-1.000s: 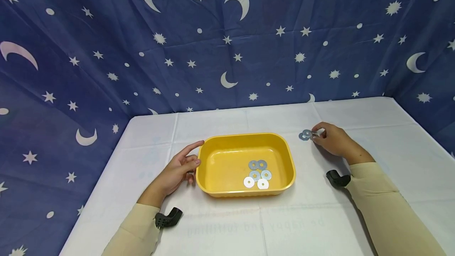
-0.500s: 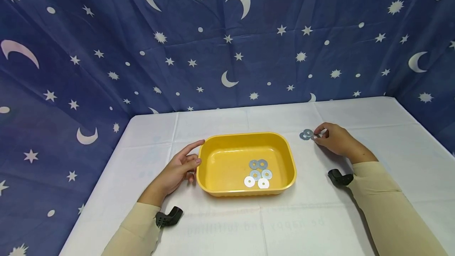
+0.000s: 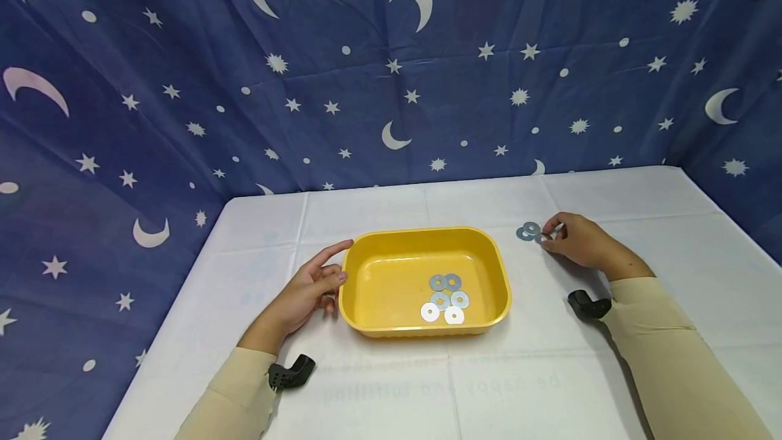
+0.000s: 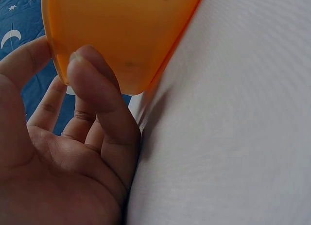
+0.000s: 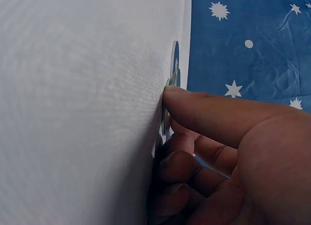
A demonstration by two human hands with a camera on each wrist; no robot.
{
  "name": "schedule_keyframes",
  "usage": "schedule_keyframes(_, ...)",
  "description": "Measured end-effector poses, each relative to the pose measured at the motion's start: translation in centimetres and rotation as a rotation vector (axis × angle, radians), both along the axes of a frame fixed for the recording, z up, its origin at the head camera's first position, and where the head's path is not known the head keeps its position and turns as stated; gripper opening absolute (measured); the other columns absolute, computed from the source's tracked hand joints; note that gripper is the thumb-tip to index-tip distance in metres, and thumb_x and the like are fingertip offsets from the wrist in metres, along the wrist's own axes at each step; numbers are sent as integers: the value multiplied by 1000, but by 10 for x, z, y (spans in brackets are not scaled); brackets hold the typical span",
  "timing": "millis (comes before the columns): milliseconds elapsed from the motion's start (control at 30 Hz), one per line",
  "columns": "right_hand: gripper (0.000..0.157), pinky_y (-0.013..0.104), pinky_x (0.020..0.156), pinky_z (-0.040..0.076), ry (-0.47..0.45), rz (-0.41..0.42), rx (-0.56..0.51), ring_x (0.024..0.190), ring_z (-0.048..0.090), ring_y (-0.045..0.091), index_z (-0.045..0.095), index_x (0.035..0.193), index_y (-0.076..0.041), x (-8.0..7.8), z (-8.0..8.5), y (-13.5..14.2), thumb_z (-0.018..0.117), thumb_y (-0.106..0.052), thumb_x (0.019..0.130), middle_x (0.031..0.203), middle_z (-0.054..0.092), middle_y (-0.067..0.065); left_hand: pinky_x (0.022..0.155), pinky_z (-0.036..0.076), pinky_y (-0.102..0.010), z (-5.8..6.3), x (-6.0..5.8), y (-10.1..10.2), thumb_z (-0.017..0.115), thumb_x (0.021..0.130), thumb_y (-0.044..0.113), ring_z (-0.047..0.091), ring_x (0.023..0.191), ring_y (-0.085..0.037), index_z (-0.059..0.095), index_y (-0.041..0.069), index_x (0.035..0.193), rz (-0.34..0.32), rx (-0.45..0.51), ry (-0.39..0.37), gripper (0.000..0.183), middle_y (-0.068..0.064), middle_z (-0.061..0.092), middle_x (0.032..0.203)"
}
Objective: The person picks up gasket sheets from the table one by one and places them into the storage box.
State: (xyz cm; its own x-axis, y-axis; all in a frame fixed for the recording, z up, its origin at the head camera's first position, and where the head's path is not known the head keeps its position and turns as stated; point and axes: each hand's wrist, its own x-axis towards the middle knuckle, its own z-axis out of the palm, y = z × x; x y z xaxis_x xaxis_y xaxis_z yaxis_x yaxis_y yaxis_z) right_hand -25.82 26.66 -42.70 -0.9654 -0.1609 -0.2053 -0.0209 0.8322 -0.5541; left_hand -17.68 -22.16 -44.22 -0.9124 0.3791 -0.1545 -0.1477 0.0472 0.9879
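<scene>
A yellow plastic tray (image 3: 391,290) sits mid-table with several metal washers (image 3: 430,312) lying flat in it, near its front right. My left hand (image 3: 303,297) rests against the tray's left end, index finger reaching along to the far corner and thumb at the rim. In the left wrist view, the thumb (image 4: 104,96) lies before the tray's orange-looking wall. To the right of the tray, my right hand (image 3: 577,240) pinches a washer (image 5: 166,111) by its edge, low over the cloth. Two overlapping washers (image 3: 531,228) lie just left of those fingertips.
A white cloth (image 3: 391,392) covers the table, with faint mirrored lettering near the front. Behind and to the left hangs a blue curtain (image 3: 342,87) with moons and stars. A black wrist mount (image 3: 291,373) is on the left sleeve, another black mount (image 3: 589,305) on the right.
The right hand has shifted slightly right, and the washer at its fingertips, tilted up earlier, now lies lower beside the other two. The left hand and the tray stay as they were.
</scene>
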Motion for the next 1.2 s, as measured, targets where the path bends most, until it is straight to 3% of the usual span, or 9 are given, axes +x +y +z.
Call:
schedule_keyframes(533,34,32,63,40,-9,-5,-24,76,49,23,53,113,3,0,2,0,70,-16,91,84,49,12,51,51,-20,1,0,0,60,100,18,59,63,-11,33,25,155,2,-1,5,61,3,60,88)
schedule_keyframes(833,31,32,70,42,51,13,-2,82,49,24,52,108,1,-1,3,-3,72,-12,88,89,51,12,51,51,-21,1,1,1,59,101,18,59,64,-11,33,26,155,2,-6,7,61,2,61,89)
schedule_keyframes(1200,29,29,66,46,6,-3,32,78,53,24,51,111,-6,2,7,-11,71,-8,89,92,56,15,51,51,-20,1,2,1,59,101,18,59,64,-11,33,26,155,-1,-3,5,61,2,61,90)
